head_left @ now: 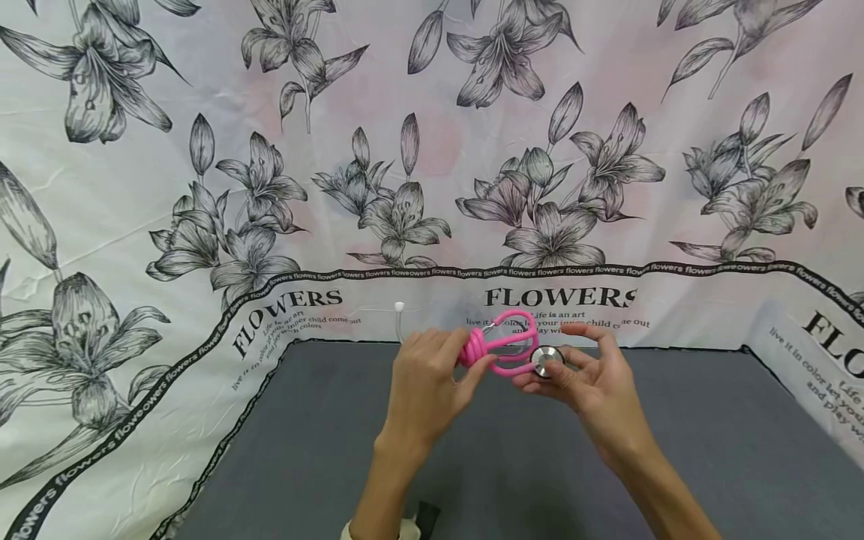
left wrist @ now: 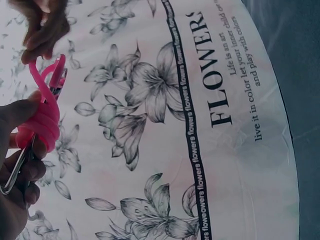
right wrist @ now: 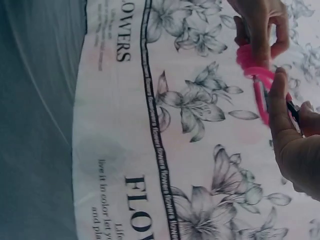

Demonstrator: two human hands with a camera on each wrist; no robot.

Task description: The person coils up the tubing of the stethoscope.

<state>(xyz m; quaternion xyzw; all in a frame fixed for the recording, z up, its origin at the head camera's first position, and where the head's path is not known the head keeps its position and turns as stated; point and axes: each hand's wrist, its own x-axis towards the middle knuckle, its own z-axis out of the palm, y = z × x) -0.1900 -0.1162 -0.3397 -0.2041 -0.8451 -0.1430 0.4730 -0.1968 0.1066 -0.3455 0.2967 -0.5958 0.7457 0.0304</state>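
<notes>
A pink stethoscope (head_left: 476, 346) is held up between both hands above the far edge of the table, its tubing wound in tight coils. My left hand (head_left: 425, 382) grips the coils, and in the left wrist view metal ear tubes (left wrist: 19, 167) stick out below them along the fingers. A white ear tip (head_left: 399, 307) shows beyond that hand. With thumb and fingers my right hand (head_left: 601, 390) pinches the round silver chest piece (head_left: 542, 355), index finger raised. Between the hands, a loop of pink tubing (right wrist: 260, 100) stretches in the right wrist view.
A dark grey table top (head_left: 324, 450) lies below the hands. Behind it and at both sides hangs a white cloth (head_left: 418, 292) printed with lilies and the word FLOWERS. Near the left forearm, a small black object (head_left: 427, 517) shows at the bottom edge.
</notes>
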